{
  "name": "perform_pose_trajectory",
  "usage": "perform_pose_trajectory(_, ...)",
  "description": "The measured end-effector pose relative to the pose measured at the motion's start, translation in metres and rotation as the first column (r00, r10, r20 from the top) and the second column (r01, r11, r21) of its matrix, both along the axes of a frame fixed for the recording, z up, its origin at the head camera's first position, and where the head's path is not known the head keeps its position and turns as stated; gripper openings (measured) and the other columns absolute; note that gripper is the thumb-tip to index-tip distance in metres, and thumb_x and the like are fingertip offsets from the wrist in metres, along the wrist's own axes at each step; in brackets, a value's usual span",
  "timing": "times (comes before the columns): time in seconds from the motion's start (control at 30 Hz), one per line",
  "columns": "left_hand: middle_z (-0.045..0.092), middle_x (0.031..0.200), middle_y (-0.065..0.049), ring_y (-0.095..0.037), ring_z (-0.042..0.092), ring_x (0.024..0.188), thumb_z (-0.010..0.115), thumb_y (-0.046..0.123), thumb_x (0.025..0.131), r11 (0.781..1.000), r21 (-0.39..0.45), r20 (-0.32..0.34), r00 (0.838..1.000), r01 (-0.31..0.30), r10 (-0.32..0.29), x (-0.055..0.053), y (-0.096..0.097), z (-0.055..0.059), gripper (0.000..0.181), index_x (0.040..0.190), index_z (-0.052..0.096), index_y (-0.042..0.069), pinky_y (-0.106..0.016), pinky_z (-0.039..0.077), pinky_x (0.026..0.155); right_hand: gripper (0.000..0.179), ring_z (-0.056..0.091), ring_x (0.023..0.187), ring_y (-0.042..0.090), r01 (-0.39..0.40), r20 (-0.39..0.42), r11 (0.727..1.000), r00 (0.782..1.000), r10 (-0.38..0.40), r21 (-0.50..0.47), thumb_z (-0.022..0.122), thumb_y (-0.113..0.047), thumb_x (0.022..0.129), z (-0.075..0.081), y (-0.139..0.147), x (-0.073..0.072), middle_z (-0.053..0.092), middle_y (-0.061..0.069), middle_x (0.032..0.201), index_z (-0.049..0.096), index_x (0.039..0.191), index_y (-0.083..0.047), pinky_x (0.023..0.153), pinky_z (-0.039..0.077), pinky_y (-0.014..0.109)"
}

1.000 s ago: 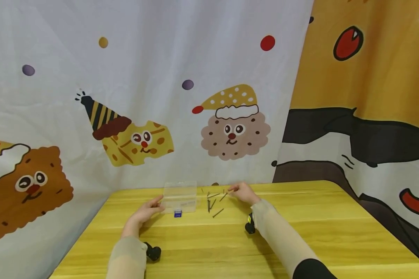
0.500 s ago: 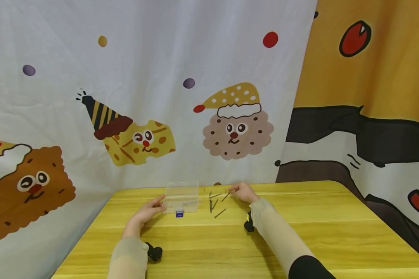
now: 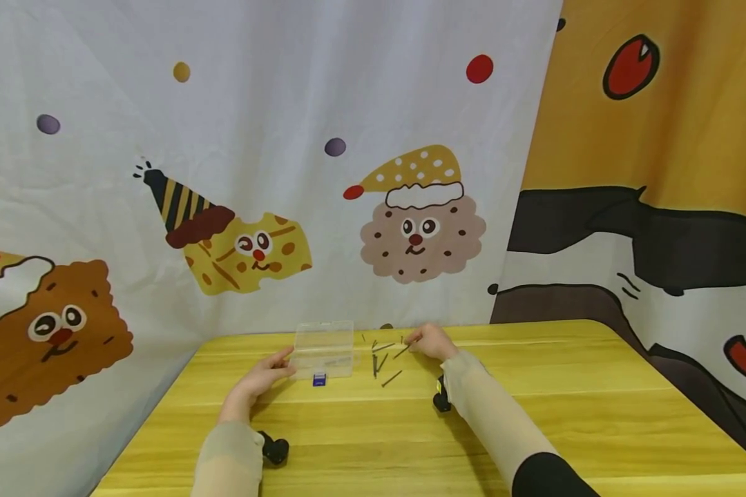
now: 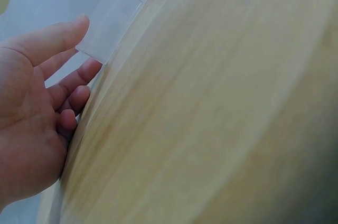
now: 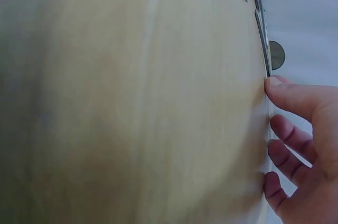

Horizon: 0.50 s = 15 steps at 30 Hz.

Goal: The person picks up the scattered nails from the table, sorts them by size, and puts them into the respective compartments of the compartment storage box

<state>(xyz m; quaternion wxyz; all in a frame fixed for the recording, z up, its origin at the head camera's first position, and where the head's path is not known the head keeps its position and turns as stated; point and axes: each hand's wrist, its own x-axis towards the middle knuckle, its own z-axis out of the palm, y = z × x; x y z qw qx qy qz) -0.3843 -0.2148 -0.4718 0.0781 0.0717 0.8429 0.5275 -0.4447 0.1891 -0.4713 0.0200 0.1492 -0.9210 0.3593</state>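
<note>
A clear plastic box (image 3: pixel 323 338) with a blue latch (image 3: pixel 320 379) stands with its lid raised at the back of the table. My left hand (image 3: pixel 264 376) holds its left end, the thumb (image 4: pixel 79 29) at the near corner; part of the grip is hidden. A thin dark shape shows faintly through the box's front wall. Several dark metal nails (image 3: pixel 392 378) of different lengths lie scattered to its right. At the far side of these, my right hand (image 3: pixel 433 342) pinches the end of one nail (image 5: pixel 262 39) between thumb and index finger, low against the tabletop.
The wooden table (image 3: pixel 360 442) ends close behind the box and nails, where a printed curtain (image 3: pixel 255 103) hangs. Black wrist cameras (image 3: pixel 275 451) sit under both sleeves.
The head view has shifted slightly. Both hands, the box and the nails stay almost where they were; the right fingers move only a little at the nail's end.
</note>
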Motion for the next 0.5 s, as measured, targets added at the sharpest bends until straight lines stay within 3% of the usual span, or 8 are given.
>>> perform_pose_trajectory(0.2, 0.044, 0.140, -0.027, -0.038, 0.041, 0.126, 0.064, 0.017, 0.094, 1.000, -0.001, 0.005, 1.000, 0.006, -0.006, -0.0005, -0.0004, -0.0005, 0.064, 0.150, 0.035, 0.005, -0.057, 0.029, 0.106, 0.009, 0.062, 0.097, 0.025, 0.072, 0.007, 0.997, 0.997, -0.072, 0.033, 0.075, -0.005, 0.082, -0.0021, -0.0022, -0.0004, 0.072, 0.005, 0.098, 0.079, 0.090, -0.008, 0.084, 0.050, 0.041)
perform_pose_trajectory(0.5, 0.049, 0.134, -0.023, -0.035, 0.044, 0.121, 0.064, 0.015, 0.094, 1.000, 0.005, -0.001, 1.000, 0.002, -0.002, 0.0009, 0.0001, 0.0010, 0.063, 0.150, 0.035, 0.004, -0.055, 0.031, 0.104, 0.005, 0.061, 0.082, 0.016, 0.073, 0.025, 0.996, 0.997, -0.074, 0.042, 0.077, -0.006, 0.081, 0.0007, 0.0018, 0.0025, 0.071, 0.001, 0.090, 0.078, 0.084, -0.008, 0.073, 0.050, 0.033)
